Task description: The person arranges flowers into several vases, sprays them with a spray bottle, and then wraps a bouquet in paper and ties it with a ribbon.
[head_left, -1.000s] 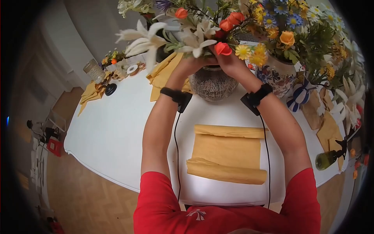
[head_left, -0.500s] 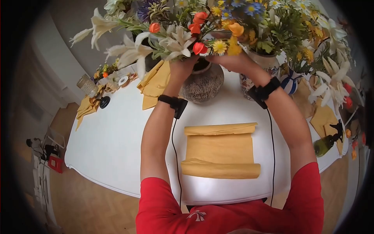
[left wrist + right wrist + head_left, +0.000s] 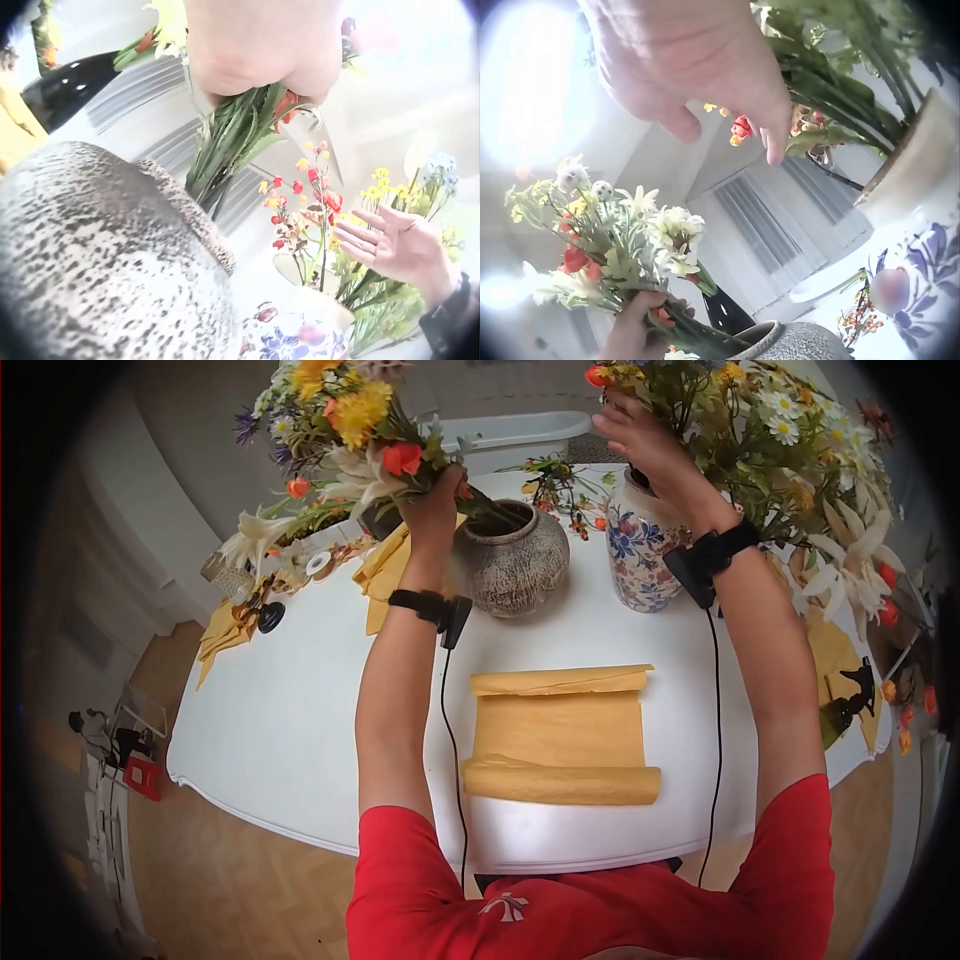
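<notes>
My left hand point(image 3: 432, 515) grips a thick bunch of flowers point(image 3: 365, 420) by the stems, with white lilies, red and yellow blooms leaning left. The stems slant down into the mouth of the grey mottled vase point(image 3: 515, 575), as the right wrist view also shows. My right hand point(image 3: 655, 450) is raised over the blue-and-red patterned vase point(image 3: 645, 550), its fingers extended and holding nothing. Beside it stand the flowers point(image 3: 760, 450) of that vase. In the left wrist view, the right palm point(image 3: 405, 247) faces the camera.
A yellow paper sheet point(image 3: 560, 730) with rolled ends lies on the white table point(image 3: 290, 730) before me. To the right are a spray bottle point(image 3: 850, 705) and more flowers; at back left, a ribbon spool point(image 3: 320, 565). Black cables point(image 3: 452, 745) hang from both wrists.
Both hands were together at the grey vase's flowers. The left hand has tipped the bunch left, baring the vase mouth; the right hand has moved away to the right and up.
</notes>
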`<move>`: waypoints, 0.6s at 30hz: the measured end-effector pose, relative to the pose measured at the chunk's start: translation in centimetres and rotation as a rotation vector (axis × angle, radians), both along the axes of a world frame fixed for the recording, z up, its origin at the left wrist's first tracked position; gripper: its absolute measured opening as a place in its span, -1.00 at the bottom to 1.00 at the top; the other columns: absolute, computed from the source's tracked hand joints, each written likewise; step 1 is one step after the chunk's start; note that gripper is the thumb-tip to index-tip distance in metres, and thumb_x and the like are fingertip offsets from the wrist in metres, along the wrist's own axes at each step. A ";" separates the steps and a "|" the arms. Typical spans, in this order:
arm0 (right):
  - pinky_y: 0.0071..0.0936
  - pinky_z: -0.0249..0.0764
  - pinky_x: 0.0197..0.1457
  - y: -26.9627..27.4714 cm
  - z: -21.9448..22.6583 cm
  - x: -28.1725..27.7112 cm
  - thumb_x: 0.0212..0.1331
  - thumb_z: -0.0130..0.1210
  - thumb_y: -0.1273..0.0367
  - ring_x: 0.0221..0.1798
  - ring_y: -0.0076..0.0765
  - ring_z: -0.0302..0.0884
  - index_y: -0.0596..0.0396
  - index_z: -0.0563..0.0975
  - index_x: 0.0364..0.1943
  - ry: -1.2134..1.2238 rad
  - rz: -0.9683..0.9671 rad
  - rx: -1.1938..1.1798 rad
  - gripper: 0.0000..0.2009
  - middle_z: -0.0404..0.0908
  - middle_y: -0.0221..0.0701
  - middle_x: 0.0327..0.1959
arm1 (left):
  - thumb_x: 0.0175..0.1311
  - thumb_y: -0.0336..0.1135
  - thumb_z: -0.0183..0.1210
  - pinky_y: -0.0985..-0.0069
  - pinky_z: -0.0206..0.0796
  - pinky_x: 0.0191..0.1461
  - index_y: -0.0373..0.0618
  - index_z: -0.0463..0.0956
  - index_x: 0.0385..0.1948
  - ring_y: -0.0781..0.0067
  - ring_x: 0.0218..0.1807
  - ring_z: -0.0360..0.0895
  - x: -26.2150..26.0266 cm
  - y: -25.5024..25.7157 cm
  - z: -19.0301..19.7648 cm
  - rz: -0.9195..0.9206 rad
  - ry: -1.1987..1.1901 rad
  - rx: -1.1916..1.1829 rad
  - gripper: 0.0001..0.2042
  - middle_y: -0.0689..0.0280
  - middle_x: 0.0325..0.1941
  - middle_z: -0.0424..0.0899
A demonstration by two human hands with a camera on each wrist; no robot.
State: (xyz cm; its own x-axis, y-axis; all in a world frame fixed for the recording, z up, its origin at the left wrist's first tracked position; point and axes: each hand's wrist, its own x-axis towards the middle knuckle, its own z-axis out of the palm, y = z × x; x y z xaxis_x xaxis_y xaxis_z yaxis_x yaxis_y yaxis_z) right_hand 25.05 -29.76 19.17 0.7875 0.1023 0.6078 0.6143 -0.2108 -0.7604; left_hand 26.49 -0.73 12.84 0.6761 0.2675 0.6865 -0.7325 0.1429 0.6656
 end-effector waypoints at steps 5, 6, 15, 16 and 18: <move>-0.22 0.22 0.56 0.9 -0.1 -2.1 0.43 0.16 0.06 0.58 -0.22 0.22 0.13 0.17 0.56 0.077 0.140 -0.152 -0.24 0.25 -0.15 0.55 | 0.19 -0.53 0.29 0.50 0.53 -0.28 -0.25 0.51 -0.28 0.45 -0.37 0.67 -0.7 1.2 2.7 0.046 -0.110 -0.057 -0.86 0.28 -0.37 0.69; -0.23 0.22 0.56 1.1 0.1 -2.7 0.42 0.17 0.05 0.57 -0.23 0.24 0.14 0.19 0.55 0.093 0.170 -0.203 -0.25 0.27 -0.17 0.54 | 0.20 -0.51 0.28 0.49 0.54 -0.27 -0.25 0.54 -0.31 0.41 -0.35 0.69 -0.5 1.7 3.0 0.086 -0.142 -0.054 -0.89 0.26 -0.36 0.71; -0.39 0.37 0.43 4.5 -2.9 -3.5 0.45 0.15 0.02 0.44 -0.24 0.45 0.08 0.29 0.51 0.095 0.119 -0.230 -0.32 0.47 -0.17 0.40 | 0.30 -0.54 0.22 0.39 0.62 -0.11 -0.31 0.60 -0.19 0.32 -0.17 0.73 -8.0 7.3 8.4 0.249 -0.366 0.062 -0.89 0.18 -0.26 0.71; -0.38 0.37 0.43 5.0 -3.5 -3.4 0.44 0.16 0.01 0.44 -0.24 0.44 0.08 0.29 0.51 0.044 0.088 -0.239 -0.31 0.49 -0.17 0.39 | 0.31 -0.53 0.21 0.34 0.58 0.03 -0.32 0.59 -0.19 0.27 -0.13 0.72 -9.0 8.2 8.5 0.227 -0.347 0.056 -0.89 0.16 -0.24 0.71; -0.38 0.37 0.43 6.3 -4.6 -3.3 0.42 0.18 -0.01 0.44 -0.26 0.44 0.08 0.30 0.51 -0.056 0.030 -0.257 -0.29 0.52 -0.18 0.37 | 0.32 -0.49 0.21 0.27 0.53 0.20 -0.33 0.57 -0.19 0.18 -0.08 0.71 -11.1 9.7 8.5 0.148 -0.301 -0.012 -0.88 0.13 -0.21 0.69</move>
State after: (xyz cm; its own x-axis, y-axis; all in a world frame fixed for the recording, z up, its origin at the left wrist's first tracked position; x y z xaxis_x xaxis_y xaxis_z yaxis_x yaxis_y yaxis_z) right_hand 21.71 -23.47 14.54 0.7479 0.2816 0.6011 0.6625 -0.3735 -0.6493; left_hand 15.41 9.02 21.36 0.3963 0.3565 0.8461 -0.9095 0.0267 0.4148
